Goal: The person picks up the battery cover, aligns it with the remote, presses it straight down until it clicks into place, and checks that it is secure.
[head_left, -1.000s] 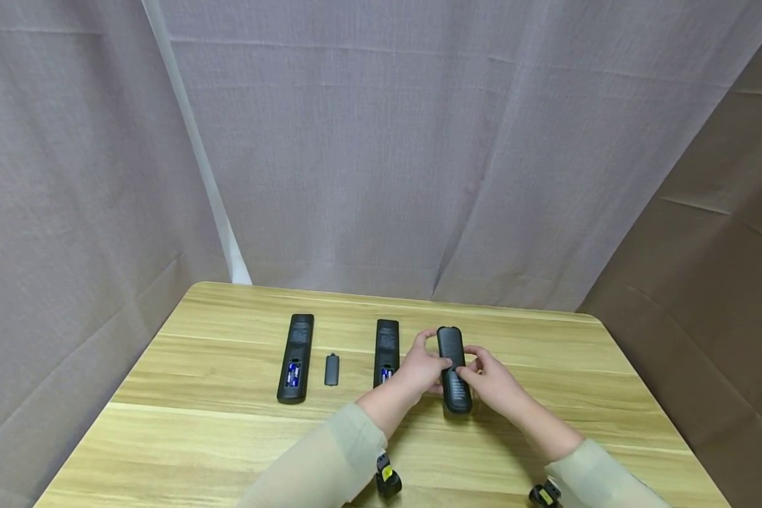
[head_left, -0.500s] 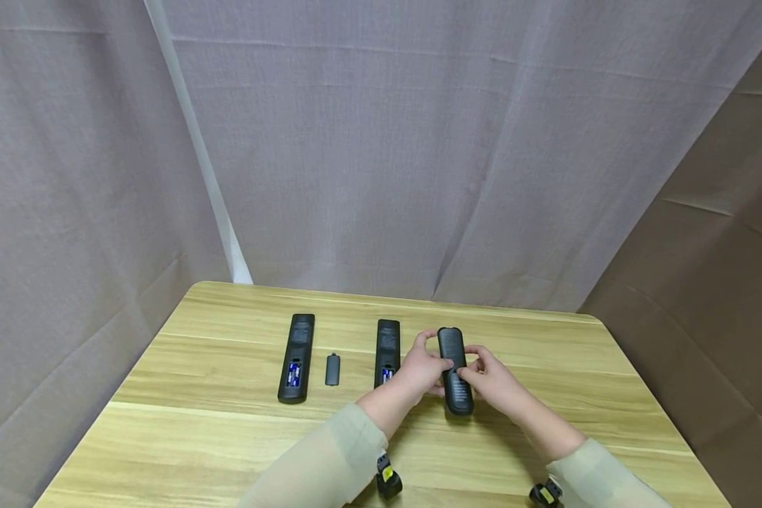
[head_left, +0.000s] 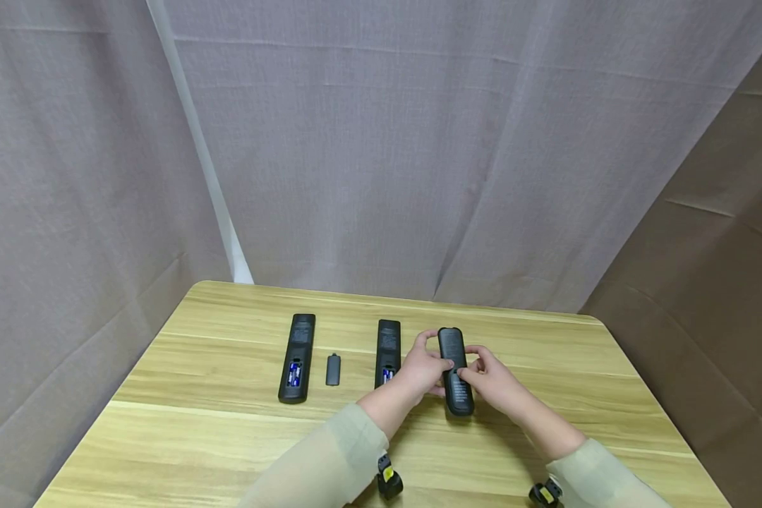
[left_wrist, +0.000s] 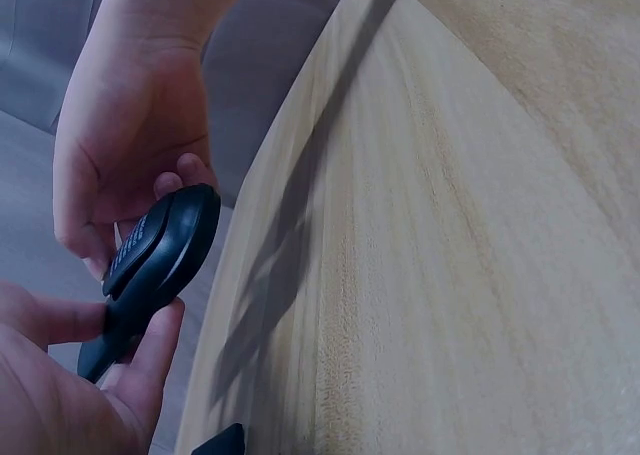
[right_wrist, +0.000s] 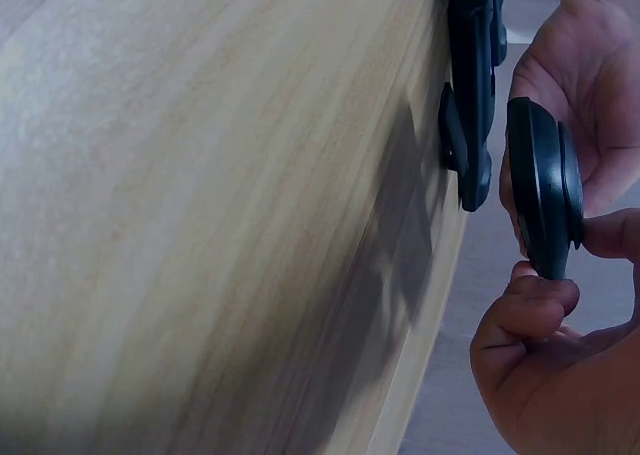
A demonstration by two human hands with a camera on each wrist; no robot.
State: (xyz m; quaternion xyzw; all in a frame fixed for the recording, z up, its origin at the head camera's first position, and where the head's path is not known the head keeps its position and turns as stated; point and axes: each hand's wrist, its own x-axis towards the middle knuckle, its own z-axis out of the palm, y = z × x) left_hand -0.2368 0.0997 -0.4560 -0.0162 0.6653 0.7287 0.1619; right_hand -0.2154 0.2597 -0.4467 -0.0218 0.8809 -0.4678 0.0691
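Both hands hold a black remote control [head_left: 452,346] off the table, its back facing up. My left hand [head_left: 419,368] grips its left side, thumb on the back. From the right, my right hand [head_left: 494,381] pinches it, thumb at the upper end of the battery cover [head_left: 461,391]. In the right wrist view that cover [right_wrist: 571,180] stands slightly raised from the remote's back at one end. The left wrist view shows the remote [left_wrist: 185,245] edge-on between the two hands.
On the wooden table [head_left: 197,437] lie a remote with blue batteries exposed [head_left: 297,356] and a loose battery cover [head_left: 333,370]. Another remote with exposed batteries [head_left: 389,346] is partly hidden by the left hand. Grey curtains [head_left: 355,176] stand behind the table.
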